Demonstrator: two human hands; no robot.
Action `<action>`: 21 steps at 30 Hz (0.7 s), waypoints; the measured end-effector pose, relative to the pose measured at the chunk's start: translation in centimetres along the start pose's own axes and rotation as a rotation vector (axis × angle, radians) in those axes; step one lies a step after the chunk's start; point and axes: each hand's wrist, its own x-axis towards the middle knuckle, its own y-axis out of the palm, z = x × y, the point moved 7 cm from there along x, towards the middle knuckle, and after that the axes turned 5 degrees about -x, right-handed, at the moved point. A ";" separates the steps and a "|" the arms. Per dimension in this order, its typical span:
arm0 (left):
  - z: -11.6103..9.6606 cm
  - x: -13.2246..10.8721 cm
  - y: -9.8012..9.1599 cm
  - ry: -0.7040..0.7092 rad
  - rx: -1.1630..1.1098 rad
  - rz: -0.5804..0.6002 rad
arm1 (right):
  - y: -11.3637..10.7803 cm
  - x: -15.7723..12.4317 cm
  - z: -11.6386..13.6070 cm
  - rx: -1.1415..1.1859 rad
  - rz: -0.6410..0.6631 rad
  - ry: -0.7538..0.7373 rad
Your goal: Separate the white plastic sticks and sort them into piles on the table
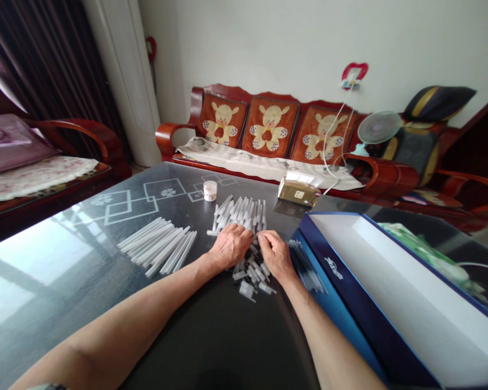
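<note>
My left hand (pixel 232 246) is closed, its knuckles up and fingers curled at the near end of a pile of white pen-like sticks (pixel 244 208). Close beside it, my right hand (pixel 275 255) is also closed, thumb against the fingers. Whatever sits between the fingertips is hidden or too small to name. Below both hands lies a loose heap of small translucent cap-like pieces (pixel 252 273), some with dark parts. A row of long white tubes (pixel 158 245) lies left of my left hand. Thin dark rods that look like pen refills (pixel 307 265) lie right of my right hand.
A long blue box (pixel 329 265) with a white inside stands open at the right, a green-and-white packet (pixel 427 254) beyond it. Farther back on the dark glossy table (pixel 106 292) are a small white cup (pixel 210 190) and a tissue box (pixel 297 192). A wooden sofa (pixel 179 132) stands behind.
</note>
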 end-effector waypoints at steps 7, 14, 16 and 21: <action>0.3 0.0 -0.3 -0.007 -0.005 -0.015 | -0.5 -0.1 0.1 0.045 -0.035 -0.008; 0.2 0.0 -0.5 -0.010 -0.002 -0.009 | -0.7 -0.1 0.5 0.046 -0.043 0.005; 0.1 0.0 -0.4 -0.006 -0.003 -0.013 | -0.6 -0.1 0.6 0.044 -0.043 -0.005; 0.1 0.0 -0.2 0.019 -0.022 -0.032 | -0.4 -0.1 0.7 0.050 -0.035 -0.020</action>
